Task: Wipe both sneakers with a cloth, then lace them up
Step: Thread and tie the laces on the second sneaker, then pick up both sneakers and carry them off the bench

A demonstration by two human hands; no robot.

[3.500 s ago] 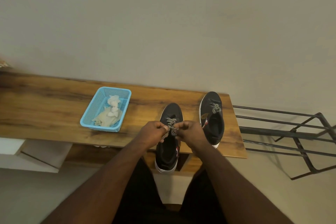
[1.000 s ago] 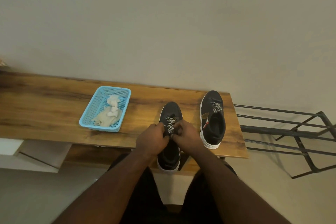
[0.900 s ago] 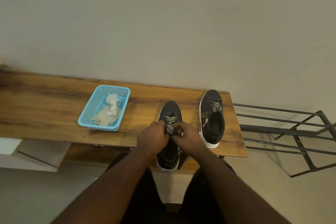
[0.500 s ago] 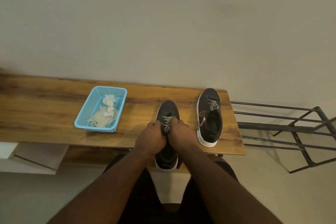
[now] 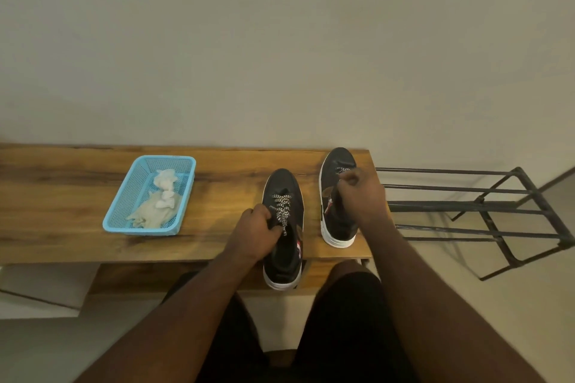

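Two black sneakers with white soles on the wooden table, long axes roughly parallel, running away from the person; toes point to the wall, heels to the table's near edge.

Near sneaker: heel overhangs the near edge. Checkered black-and-white lace crosses the tongue just ahead of the left hand. Left fingers are curled over the sneaker's left side at the lacing, tips touching the lace; whether they pinch it or only press it cannot be told.

Far sneaker: stands to the right of the first, apart from it, close to the table's right end, toe slightly further toward the wall. The right hand lies over its middle and covers most of the lacing; a bit of checkered lace shows just beyond the knuckles. Right fingers are bunched together and curled (blurred, so what they pinch, if anything, cannot be told).

Well to the left of the left fingers: a blue mesh basket with a crumpled pale cloth lying inside.

Right of the right hand, beyond the table's end: a dark metal rack of horizontal bars, standing on the floor. Plain wall behind the table. The person's dark-clad legs show below the table edge.
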